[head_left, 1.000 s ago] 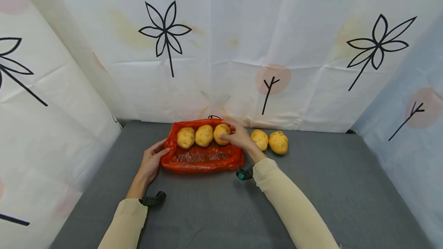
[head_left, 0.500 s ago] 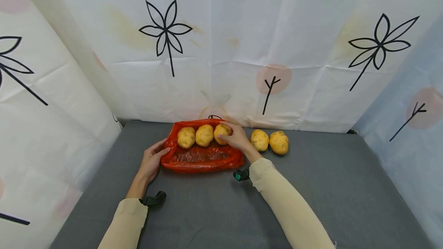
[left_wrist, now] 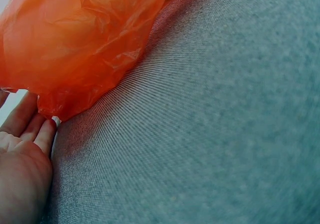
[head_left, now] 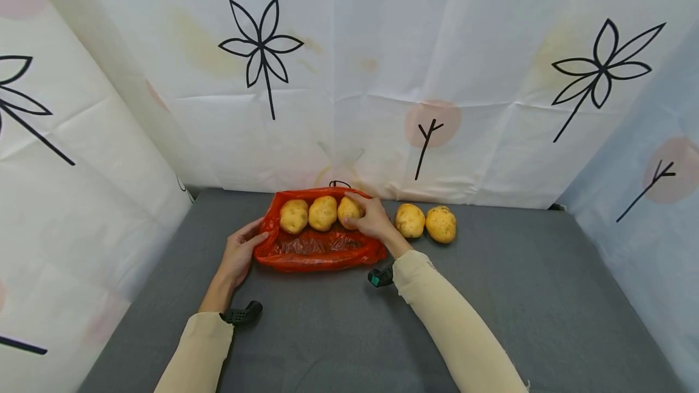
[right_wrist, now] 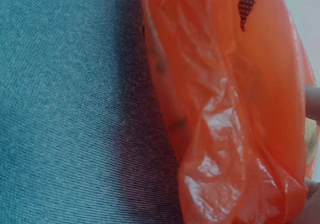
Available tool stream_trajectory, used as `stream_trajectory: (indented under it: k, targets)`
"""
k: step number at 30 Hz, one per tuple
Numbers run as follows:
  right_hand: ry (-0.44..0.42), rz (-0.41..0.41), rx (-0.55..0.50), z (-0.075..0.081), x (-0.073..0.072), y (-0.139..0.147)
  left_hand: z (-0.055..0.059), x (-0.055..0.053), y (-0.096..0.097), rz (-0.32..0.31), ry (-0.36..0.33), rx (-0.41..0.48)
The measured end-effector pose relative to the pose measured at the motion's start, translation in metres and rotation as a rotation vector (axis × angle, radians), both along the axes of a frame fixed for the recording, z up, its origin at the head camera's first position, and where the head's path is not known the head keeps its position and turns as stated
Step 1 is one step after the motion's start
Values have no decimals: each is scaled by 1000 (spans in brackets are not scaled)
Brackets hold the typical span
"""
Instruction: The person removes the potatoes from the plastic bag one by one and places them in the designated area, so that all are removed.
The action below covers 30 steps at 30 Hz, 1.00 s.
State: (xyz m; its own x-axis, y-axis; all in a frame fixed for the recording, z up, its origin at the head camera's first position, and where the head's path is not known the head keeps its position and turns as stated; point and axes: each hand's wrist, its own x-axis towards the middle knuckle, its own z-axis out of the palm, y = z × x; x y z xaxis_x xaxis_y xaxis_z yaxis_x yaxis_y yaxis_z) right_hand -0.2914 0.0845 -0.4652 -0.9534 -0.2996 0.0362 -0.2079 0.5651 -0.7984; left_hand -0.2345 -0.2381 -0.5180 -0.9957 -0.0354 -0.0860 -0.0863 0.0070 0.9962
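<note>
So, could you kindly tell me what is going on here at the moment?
A person is handling an open red bag on a grey table. Their left grip holds the bag's left end, while the right grip is around the rightmost potato of three inside. Two more potatoes lie outside, to the right of the bag.

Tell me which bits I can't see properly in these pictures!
Head view: part of the rightmost round yellow potato in the shiny red plastic bag, covered by the bare right hand.
Left wrist view: what is inside the bag, hidden by its plastic wall.
Left wrist view: the whole bare left hand, cut off by the left edge.
Right wrist view: most of the right hand, cut off by the right edge.
</note>
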Motion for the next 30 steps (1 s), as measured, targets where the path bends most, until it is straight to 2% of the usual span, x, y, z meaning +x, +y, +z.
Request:
stream_trajectory:
  k: [12,18,30]
  targets:
    - [59,39,26,-6,1,1,1,1,0,1,-2,-1]
    - [72,35,-26,-4,7,4,1,1,0,2,-1,1]
    - [68,43,-136,9,18,14,3,3,0,-12,11,28]
